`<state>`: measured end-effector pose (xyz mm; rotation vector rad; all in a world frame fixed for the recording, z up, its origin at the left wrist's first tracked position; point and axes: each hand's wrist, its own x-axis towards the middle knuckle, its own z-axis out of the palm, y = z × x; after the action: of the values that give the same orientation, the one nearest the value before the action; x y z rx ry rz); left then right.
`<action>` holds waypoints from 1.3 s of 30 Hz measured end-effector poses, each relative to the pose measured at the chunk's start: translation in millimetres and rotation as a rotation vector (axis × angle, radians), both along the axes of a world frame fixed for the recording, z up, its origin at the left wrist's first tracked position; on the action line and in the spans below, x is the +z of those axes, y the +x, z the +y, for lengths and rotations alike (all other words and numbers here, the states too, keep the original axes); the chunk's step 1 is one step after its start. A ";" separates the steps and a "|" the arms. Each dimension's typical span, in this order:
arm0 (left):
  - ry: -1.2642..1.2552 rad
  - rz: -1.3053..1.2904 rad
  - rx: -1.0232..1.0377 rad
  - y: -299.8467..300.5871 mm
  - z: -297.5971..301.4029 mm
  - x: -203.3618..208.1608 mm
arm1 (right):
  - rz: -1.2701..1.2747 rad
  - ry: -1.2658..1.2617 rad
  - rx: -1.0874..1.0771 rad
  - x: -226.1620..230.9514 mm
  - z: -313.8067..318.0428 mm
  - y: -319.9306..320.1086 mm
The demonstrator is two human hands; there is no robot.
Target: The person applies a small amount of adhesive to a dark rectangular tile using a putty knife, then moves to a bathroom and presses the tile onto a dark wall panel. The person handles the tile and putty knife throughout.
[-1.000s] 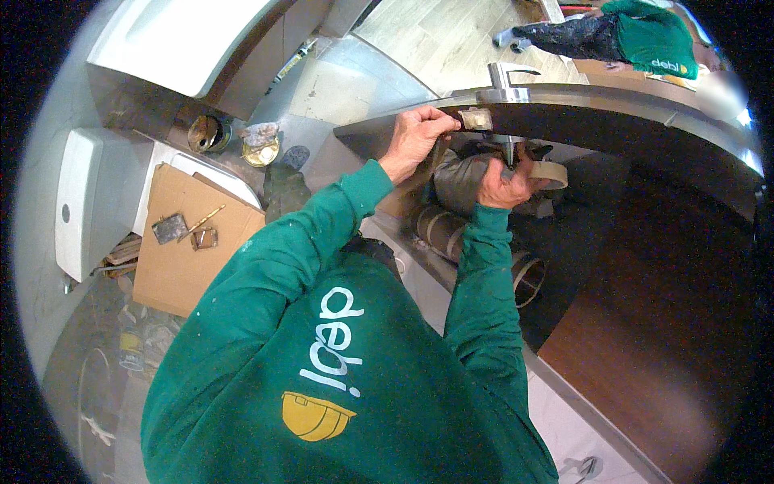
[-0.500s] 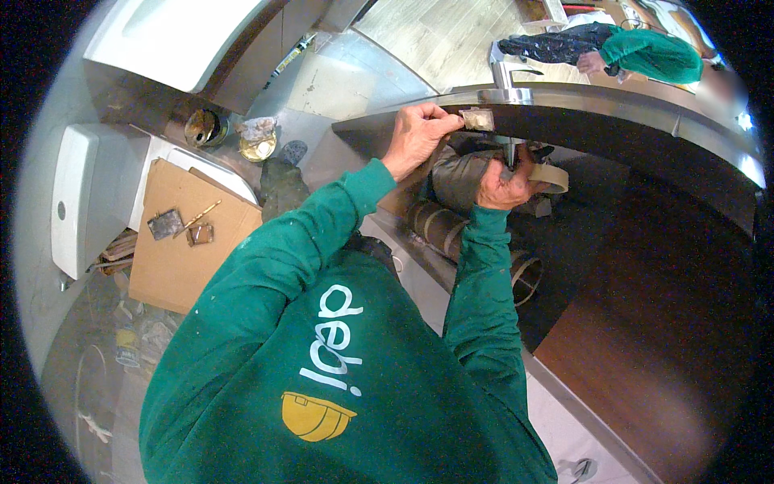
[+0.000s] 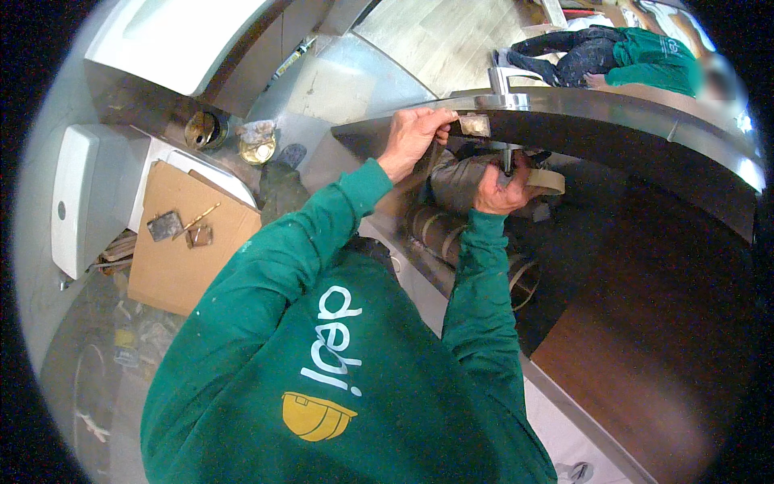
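My left hand [image 3: 415,139] is closed in a pinch on a small square plate [image 3: 474,125] with a pale smear. It holds the plate against the dark edge of a brown door [image 3: 597,129]. My right hand [image 3: 501,189] is closed around a cream roll of tape [image 3: 547,182], below that edge. A metal stem [image 3: 507,156] of the door handle comes down right at this hand; whether the fingers touch it I cannot tell. Above, on the door's other side, is a silver lever handle [image 3: 504,90].
At left, a cardboard sheet [image 3: 173,274] carries a dark square piece [image 3: 164,226], a brown one and a thin brush [image 3: 201,214]. Open tins [image 3: 205,129] stand behind it, near a white toilet [image 3: 85,202]. Beyond the door, another person [image 3: 637,60] in green is low down.
My left hand and the plate have shifted slightly. My right hand with the tape has dropped a little. Beyond the door, the other person has changed posture.
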<state>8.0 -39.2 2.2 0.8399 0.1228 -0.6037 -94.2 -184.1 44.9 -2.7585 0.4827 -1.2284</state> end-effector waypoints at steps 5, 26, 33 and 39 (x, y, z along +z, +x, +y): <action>-0.022 -0.070 0.028 -1.6 0.8 -1.5 | -0.037 0.043 0.019 -1.7 1.2 1.2; 0.217 -0.232 -0.062 0.0 5.3 -1.1 | -0.030 -0.031 -0.080 -2.0 9.1 6.2; 0.071 -0.122 -0.044 -0.2 3.3 2.5 | -0.031 -0.018 -0.055 -0.7 7.9 6.0; 0.284 -0.204 -0.012 -7.5 -1.0 0.1 | -0.036 -0.002 -0.081 -1.1 13.5 5.7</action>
<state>0.5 -40.2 2.3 1.1732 0.0177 -0.5144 -88.5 -170.7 43.8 -2.7382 0.5961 -1.2941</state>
